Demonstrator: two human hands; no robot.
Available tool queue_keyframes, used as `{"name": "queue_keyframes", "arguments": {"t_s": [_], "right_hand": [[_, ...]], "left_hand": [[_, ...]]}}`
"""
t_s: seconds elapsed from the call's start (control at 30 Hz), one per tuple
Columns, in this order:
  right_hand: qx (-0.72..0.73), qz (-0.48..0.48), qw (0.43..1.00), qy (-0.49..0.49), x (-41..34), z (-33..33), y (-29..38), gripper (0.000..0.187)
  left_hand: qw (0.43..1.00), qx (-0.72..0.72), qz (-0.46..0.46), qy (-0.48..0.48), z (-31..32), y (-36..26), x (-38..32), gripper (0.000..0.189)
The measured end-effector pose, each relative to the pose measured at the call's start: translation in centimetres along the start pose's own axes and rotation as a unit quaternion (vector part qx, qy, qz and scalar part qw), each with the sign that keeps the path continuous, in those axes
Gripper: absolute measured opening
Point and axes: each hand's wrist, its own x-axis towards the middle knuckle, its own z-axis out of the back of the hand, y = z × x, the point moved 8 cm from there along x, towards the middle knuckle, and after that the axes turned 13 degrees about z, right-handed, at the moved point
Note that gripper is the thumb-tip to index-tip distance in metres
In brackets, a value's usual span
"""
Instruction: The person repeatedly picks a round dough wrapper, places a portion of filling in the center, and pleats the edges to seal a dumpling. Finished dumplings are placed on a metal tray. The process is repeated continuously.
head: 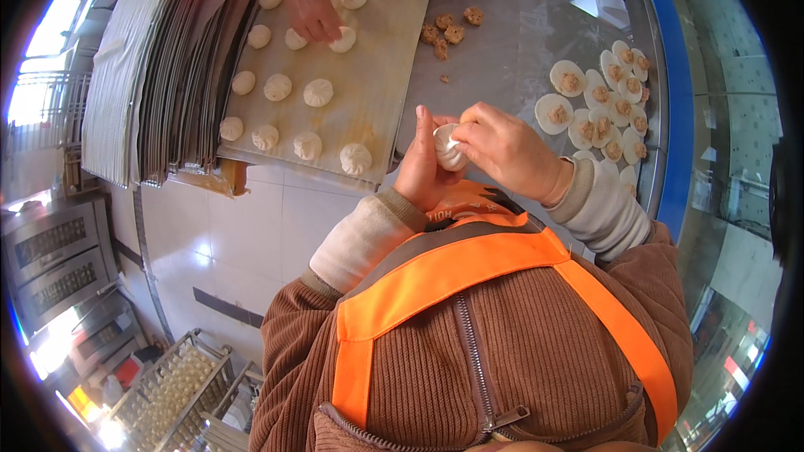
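A pleated dough bun [447,149] is held up in front of my chest. My left hand [422,166] cups it from the left and below, thumb pointing up. The fingertips of my right hand [502,149] pinch the pleated edge of the same bun. To the right, flat round dough wrappers [554,114] topped with minced filling lie on the steel table [496,69], several overlapping. On the left a large tray [370,107] carries rows of finished pleated buns [318,93].
A co-worker's hand [311,9] touches a bun on the tray's far part. Loose lumps of filling [453,33] sit on the table. A tall stack of trays or sheets [163,69] stands at the left. Below left is a rack [179,383] with many small pale pieces.
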Motion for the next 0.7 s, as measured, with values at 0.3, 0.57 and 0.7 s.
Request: {"name": "queue_keyframes", "arguments": {"t_s": [0.3,0.57,0.7], "right_hand": [[0.013,-0.022,0.999,-0.047,-0.3,0.6,-1.1,0.014],[0.195,-0.09,0.977,-0.002,-0.7,-0.1,-2.7,0.014],[0.068,-0.074,0.994,-0.039,-0.7,0.5,-2.4,0.023]], "left_hand": [[0.998,-0.012,-0.047,-0.045,-0.5,-0.3,0.3,0.072],[0.99,-0.05,0.109,0.067,-1.2,0.9,1.4,0.074],[0.994,-0.091,0.01,-0.054,-1.0,-0.2,0.8,0.07]]}}
